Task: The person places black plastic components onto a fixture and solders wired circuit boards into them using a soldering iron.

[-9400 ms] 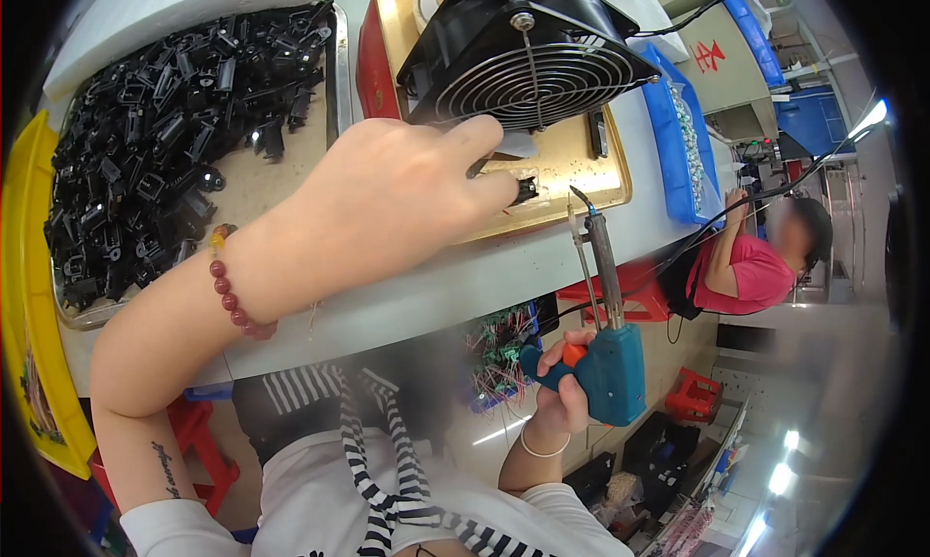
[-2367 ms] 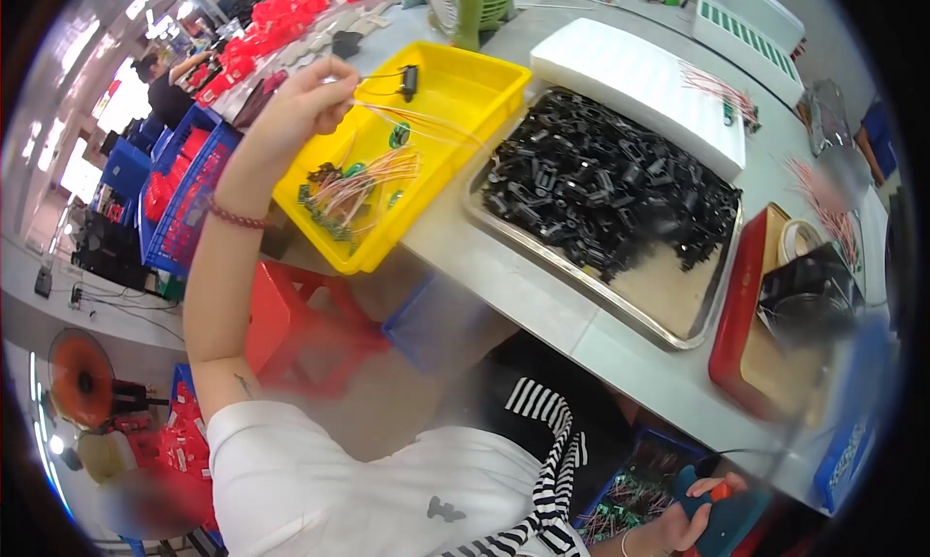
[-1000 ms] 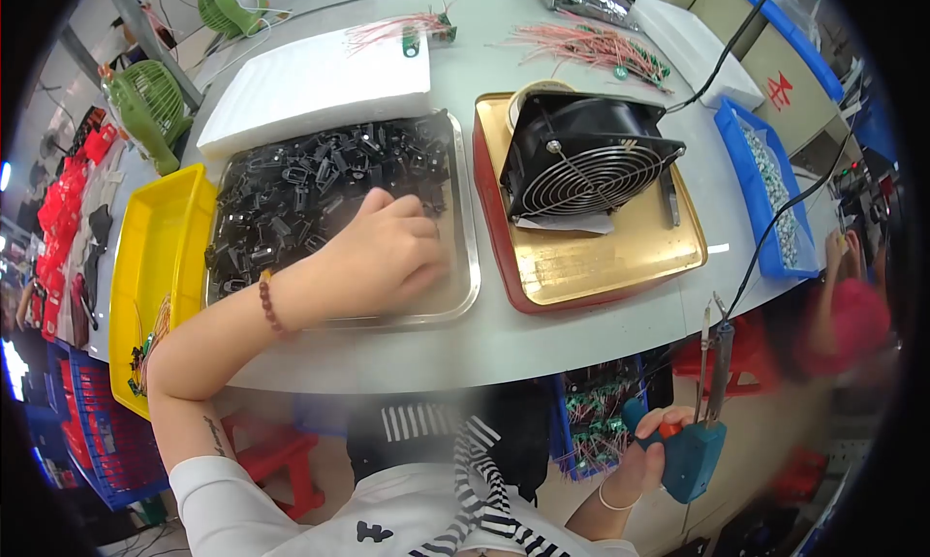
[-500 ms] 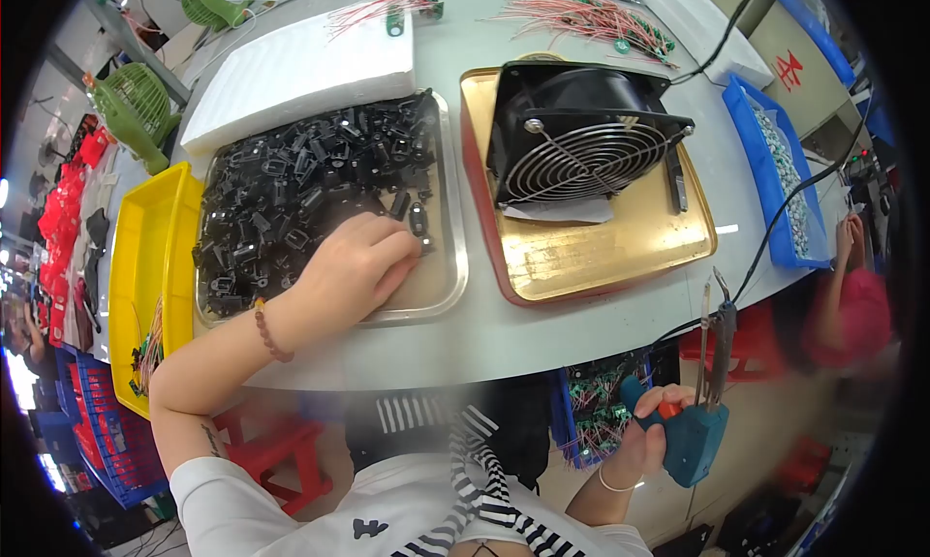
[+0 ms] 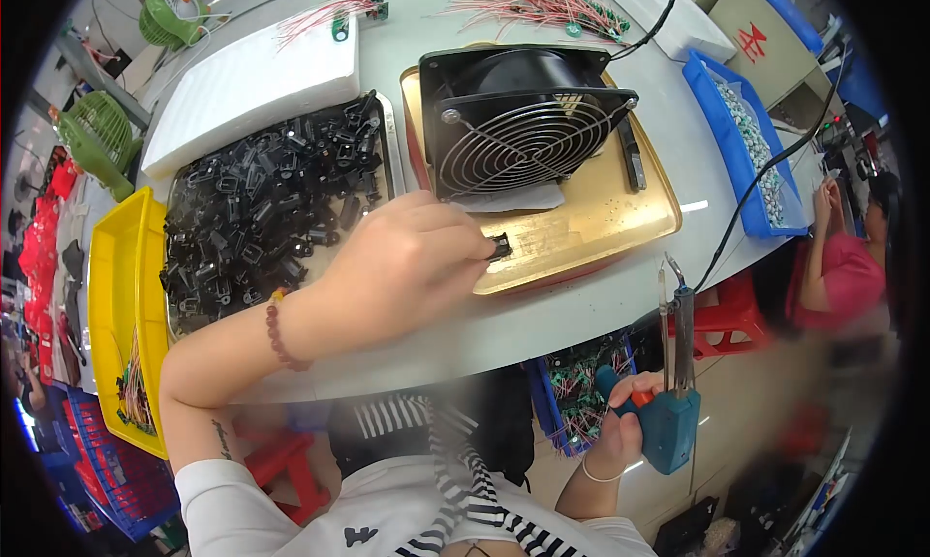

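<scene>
My left hand pinches a small black plastic part over the near left edge of a gold tin tray. Left of that hand, a metal tray is heaped with similar black plastic parts. In my right hand is a teal soldering gun, held beyond the table's front edge with its tip pointing up. A black fan with a wire guard stands on the gold tray, and tweezers lie beside it.
White foam lies behind the metal tray. Red-wired circuit boards are at the back. A yellow bin stands left, a blue bin of small parts right. The black cord crosses the right side. A co-worker sits right.
My left hand has moved right from the metal tray to the gold tray, with a black plastic part now between its fingers. My right hand still holds the soldering gun. The camera view has shifted.
</scene>
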A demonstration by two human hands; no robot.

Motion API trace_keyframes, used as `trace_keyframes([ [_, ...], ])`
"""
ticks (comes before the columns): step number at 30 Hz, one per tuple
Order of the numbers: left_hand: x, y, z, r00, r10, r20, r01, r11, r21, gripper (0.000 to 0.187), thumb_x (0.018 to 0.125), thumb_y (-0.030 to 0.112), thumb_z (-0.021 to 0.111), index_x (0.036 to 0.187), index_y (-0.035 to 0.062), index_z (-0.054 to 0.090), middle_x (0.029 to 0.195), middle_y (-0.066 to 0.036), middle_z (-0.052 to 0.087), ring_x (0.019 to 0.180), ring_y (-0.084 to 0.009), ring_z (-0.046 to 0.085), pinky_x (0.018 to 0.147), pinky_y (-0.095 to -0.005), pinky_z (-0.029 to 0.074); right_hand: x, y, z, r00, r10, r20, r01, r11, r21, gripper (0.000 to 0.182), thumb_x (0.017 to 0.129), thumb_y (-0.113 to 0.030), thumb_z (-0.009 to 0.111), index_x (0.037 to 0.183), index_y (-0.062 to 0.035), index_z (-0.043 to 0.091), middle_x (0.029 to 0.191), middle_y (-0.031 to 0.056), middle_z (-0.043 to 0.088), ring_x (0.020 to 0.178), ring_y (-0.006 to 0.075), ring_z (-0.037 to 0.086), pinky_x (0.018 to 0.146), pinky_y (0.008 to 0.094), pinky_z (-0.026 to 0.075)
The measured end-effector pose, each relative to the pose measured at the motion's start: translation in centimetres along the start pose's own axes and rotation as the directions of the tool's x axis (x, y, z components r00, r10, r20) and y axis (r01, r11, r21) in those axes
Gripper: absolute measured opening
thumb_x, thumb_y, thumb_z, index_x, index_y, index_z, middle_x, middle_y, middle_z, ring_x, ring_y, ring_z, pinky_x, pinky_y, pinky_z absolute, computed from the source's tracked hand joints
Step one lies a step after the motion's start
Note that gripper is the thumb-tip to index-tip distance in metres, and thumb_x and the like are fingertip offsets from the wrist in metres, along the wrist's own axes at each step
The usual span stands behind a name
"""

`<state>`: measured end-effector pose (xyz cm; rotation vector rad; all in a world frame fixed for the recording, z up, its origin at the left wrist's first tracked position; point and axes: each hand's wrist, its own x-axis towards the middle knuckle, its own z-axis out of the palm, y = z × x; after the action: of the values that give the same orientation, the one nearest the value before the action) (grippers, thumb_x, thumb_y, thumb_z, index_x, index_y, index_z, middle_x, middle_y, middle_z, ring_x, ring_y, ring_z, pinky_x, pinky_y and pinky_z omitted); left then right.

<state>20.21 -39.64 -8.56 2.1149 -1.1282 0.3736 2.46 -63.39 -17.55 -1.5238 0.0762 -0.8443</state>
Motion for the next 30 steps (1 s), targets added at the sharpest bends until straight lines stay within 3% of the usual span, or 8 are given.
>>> trace_keyframes([
  [5,0.2,0.0,-0.1,0.998,-0.033,0.045,0.034,0.999,-0.022,0.013,0.065,0.004,0.072,0.077,0.0045,0.068,0.079,-0.007,0.066,0.067,-0.0209,0.059,0.06,-0.0309,0.047,0.1,-0.1,0.4,0.998,0.052,-0.027,-0.051,0.998,0.038,0.045,0.073,-0.024,0.069,0.097,0.0009,0.041,0.073,0.0141,0.056,0.059,0.016,0.05,0.059,0.025,0.038],
  [8,0.3,0.1,-0.2,0.998,-0.026,0.054,0.026,1.0,-0.009,0.013,0.066,0.004,0.071,0.079,0.0047,0.068,0.08,-0.007,0.066,0.067,-0.021,0.059,0.061,-0.0311,0.048,0.0,1.1,-0.9,0.986,-0.071,0.154,0.048,0.988,0.147,0.048,0.074,-0.008,0.06,0.116,0.0034,0.038,0.099,0.0165,0.049,0.067,0.0182,0.051,0.059,0.0262,0.041],
  [11,-0.1,0.0,-0.3,0.997,-0.006,0.077,0.002,0.998,0.057,0.013,0.068,0.004,0.07,0.081,0.0052,0.068,0.081,-0.007,0.067,0.068,-0.021,0.058,0.063,-0.0311,0.048,0.1,1.0,-0.7,0.975,-0.11,0.194,0.083,0.986,0.142,0.047,0.075,-0.009,0.059,0.116,0.0035,0.039,0.099,0.0166,0.049,0.068,0.0184,0.051,0.059,0.0262,0.041],
  [14,-0.8,0.3,-1.1,0.998,-0.019,0.056,0.014,0.996,0.09,0.013,0.07,0.003,0.068,0.083,0.0055,0.067,0.082,-0.007,0.067,0.069,-0.0215,0.057,0.064,-0.031,0.047,0.0,-0.3,0.8,1.0,0.008,0.018,-0.009,0.999,0.037,0.046,0.073,-0.027,0.069,0.099,0.0,0.042,0.075,0.0139,0.055,0.06,0.0158,0.049,0.059,0.0243,0.037],
  [15,-0.9,0.1,-1.7,1.0,-0.008,0.005,0.008,0.998,0.069,0.013,0.071,0.003,0.068,0.083,0.0055,0.067,0.082,-0.006,0.066,0.069,-0.0218,0.056,0.064,-0.0311,0.046,0.0,-0.3,0.8,1.0,0.02,0.014,-0.021,0.999,0.041,0.047,0.073,-0.028,0.069,0.099,-0.0002,0.042,0.075,0.0134,0.055,0.06,0.0158,0.049,0.059,0.0246,0.037],
  [20,-3.3,-2.2,-5.6,0.967,-0.202,0.154,0.124,0.906,0.405,0.018,0.067,0.004,0.067,0.086,0.0051,0.065,0.082,-0.007,0.063,0.075,-0.0229,0.054,0.069,-0.0323,0.045,-0.2,-0.8,1.5,0.994,0.097,-0.056,-0.092,0.993,0.073,0.05,0.071,-0.031,0.07,0.099,-0.0013,0.041,0.074,0.0111,0.052,0.06,0.0163,0.049,0.058,0.0256,0.037],
  [24,-5.0,-4.0,-3.9,0.953,-0.219,0.208,0.082,0.851,0.519,0.023,0.067,0.01,0.07,0.089,0.0056,0.065,0.085,-0.006,0.062,0.079,-0.0238,0.052,0.073,-0.0345,0.045,-0.2,-0.4,1.6,0.997,0.07,-0.026,-0.067,0.994,0.083,0.051,0.071,-0.03,0.071,0.101,-0.0019,0.04,0.076,0.0113,0.052,0.06,0.0171,0.049,0.057,0.0256,0.038],
  [30,-5.0,-3.2,-3.4,0.959,-0.215,0.187,0.106,0.878,0.466,0.02,0.069,0.016,0.072,0.083,0.0054,0.062,0.08,-0.006,0.059,0.08,-0.0237,0.052,0.072,-0.0326,0.043,-0.5,-0.4,0.8,1.0,0.031,0.002,-0.031,0.991,0.133,0.048,0.072,-0.022,0.068,0.105,-0.0019,0.039,0.076,0.0138,0.052,0.06,0.018,0.05,0.056,0.0255,0.038],
])
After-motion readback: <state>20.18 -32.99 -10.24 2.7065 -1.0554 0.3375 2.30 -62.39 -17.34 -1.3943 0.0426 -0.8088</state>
